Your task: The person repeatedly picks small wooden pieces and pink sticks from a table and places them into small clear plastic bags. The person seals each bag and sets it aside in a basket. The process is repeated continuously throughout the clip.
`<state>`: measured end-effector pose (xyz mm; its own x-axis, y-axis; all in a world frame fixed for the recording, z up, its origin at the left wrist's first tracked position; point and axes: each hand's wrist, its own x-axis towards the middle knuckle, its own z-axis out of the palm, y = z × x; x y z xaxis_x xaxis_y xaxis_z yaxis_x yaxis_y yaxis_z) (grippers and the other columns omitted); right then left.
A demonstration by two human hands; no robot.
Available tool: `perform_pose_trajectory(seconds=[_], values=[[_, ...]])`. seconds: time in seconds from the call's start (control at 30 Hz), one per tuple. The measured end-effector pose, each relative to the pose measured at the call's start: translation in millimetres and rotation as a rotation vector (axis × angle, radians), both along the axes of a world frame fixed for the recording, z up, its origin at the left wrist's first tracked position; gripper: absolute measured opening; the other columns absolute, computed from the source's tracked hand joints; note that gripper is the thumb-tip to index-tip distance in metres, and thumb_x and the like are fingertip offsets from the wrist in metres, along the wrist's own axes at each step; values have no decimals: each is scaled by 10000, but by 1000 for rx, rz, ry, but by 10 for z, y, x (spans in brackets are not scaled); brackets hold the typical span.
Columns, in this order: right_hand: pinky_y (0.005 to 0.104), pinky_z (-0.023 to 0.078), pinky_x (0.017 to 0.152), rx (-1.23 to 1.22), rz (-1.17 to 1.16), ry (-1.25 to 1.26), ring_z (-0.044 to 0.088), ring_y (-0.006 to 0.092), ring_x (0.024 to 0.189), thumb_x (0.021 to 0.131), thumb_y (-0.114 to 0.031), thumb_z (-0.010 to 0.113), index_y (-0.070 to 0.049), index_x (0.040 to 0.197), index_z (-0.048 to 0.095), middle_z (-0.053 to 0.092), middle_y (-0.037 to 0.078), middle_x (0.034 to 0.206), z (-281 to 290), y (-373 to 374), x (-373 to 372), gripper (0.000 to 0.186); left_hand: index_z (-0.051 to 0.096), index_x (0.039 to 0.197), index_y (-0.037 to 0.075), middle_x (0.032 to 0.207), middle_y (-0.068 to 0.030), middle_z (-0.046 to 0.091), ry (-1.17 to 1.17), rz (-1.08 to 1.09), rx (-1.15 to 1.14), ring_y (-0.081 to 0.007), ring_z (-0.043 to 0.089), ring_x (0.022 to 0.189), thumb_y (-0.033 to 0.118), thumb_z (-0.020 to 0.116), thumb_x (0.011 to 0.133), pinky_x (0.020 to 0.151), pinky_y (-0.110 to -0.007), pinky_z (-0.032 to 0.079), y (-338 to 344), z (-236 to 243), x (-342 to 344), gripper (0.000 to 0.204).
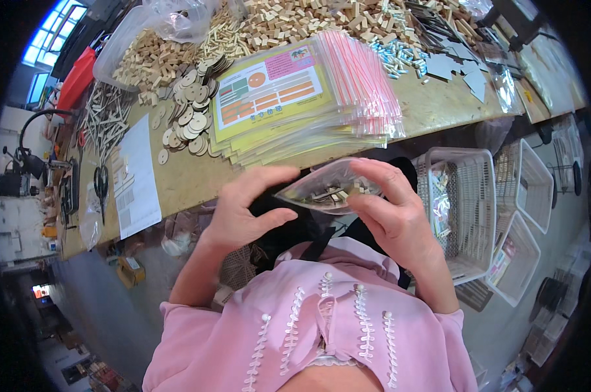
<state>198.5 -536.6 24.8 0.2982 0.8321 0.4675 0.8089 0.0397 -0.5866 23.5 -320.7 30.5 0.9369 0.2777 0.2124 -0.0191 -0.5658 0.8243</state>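
Note:
A clear zip bag (314, 185) is held in front of my chest, tilted so that its gaping mouth shows small wooden pieces (333, 195) inside. My right hand (399, 210) grips the right end of the bag between thumb and fingers. Just left of the bag is my left hand (246, 206), thumb and fingers spread apart, with nothing in it. Beyond both hands, on the bench, lies a thick stack of zip bags (361, 85) with red-striped edges. Yellow printed cards (269, 98) show through them.
Wooden blocks (295, 23), wooden discs (191, 117) and blue-white pieces (397, 59) are heaped on the workbench (184, 173). Scissors (100, 186) lie near a paper sheet (135, 176) at left. White plastic baskets (468, 222) stand on the right, below bench height.

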Motion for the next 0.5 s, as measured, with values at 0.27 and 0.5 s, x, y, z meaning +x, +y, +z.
perform_pose_trajectory(seconds=[0.27,0.5], values=[[331,555,877,31,-70,371,685,292,1068,800,77,752,-30,993,737,680,164,1190,-4,-179,113,221,734,956,-58,858,-144,707,-182,18,-31,-235,651,769,1,582,925,717,-331,501,-162,-238,16,166],[246,546,806,111,-149,1007,676,95,930,991,7,635,28,1082,644,711,61,977,-107,-264,51,94,727,942,-64,879,-135,723,-219,36,-372,-203,661,782,28,555,970,720,-303,501,-102,-401,-90,197]])
